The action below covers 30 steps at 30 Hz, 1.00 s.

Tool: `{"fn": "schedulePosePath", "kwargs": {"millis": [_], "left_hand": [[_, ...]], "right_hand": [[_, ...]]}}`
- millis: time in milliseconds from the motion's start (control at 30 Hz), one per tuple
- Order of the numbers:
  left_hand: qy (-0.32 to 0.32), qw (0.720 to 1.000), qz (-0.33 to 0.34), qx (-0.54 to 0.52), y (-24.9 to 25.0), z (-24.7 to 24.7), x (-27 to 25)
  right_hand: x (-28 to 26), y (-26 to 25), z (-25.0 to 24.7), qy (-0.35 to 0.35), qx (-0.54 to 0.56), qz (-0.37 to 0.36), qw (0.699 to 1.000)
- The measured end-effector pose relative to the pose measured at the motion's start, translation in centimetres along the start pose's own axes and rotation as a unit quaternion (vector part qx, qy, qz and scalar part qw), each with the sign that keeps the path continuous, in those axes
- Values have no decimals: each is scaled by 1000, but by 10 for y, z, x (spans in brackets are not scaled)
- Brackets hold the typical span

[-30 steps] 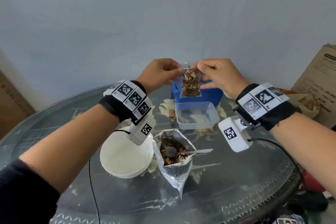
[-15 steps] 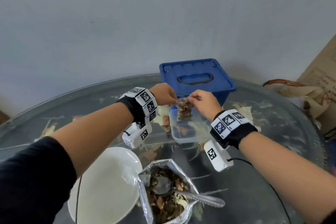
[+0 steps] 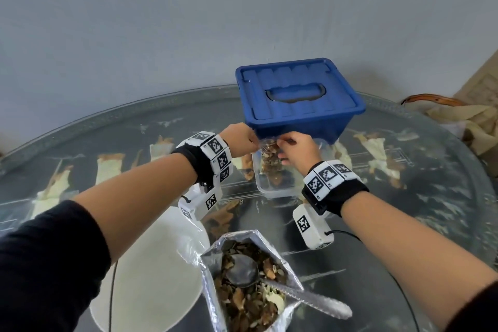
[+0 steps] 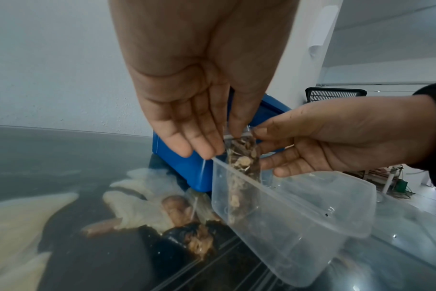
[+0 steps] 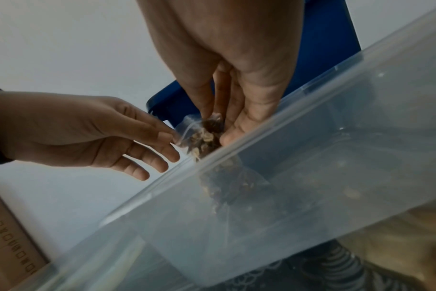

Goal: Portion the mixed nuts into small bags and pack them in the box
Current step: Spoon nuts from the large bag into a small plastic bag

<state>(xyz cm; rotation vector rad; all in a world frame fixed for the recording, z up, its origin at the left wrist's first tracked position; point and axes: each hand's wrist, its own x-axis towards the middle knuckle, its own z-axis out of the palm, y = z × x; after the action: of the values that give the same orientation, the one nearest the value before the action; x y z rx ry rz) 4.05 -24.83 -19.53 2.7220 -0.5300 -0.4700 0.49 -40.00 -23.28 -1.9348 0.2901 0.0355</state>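
Nearest the viewer, an open foil pouch (image 3: 249,288) of mixed nuts stands on the glass counter (image 3: 80,148), a spoon (image 3: 283,290) resting in it. A white bowl (image 3: 151,275) sits just left of the pouch. Beyond the pouch is a clear plastic box (image 3: 272,186). Over the box, both hands hold a small clear bag (image 4: 242,153) of nuts upright, its lower end inside the box. The left hand (image 3: 239,140) pinches the bag's top corner in a narrow grip; the right hand (image 3: 299,149) pinches the opposite corner. Behind the box sits a blue lidded bin (image 3: 299,100).
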Motion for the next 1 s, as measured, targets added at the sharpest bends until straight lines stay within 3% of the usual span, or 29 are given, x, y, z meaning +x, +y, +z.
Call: {"fn": "schedulePosePath", "kwargs": {"millis": [400,700,1000], "left_hand": [[15,1000,-26,1,5,-29,-26],[89,995,-21,-43,3,-58,-116],[97,993,-71,-7,-26,-18,-203]], "right_hand": [[-22,0,-17,11,-41,-7,999],[-91,1,-52,-13,-175,-126,976],[-144,41,-45,-10,-233,-179,956]]}}
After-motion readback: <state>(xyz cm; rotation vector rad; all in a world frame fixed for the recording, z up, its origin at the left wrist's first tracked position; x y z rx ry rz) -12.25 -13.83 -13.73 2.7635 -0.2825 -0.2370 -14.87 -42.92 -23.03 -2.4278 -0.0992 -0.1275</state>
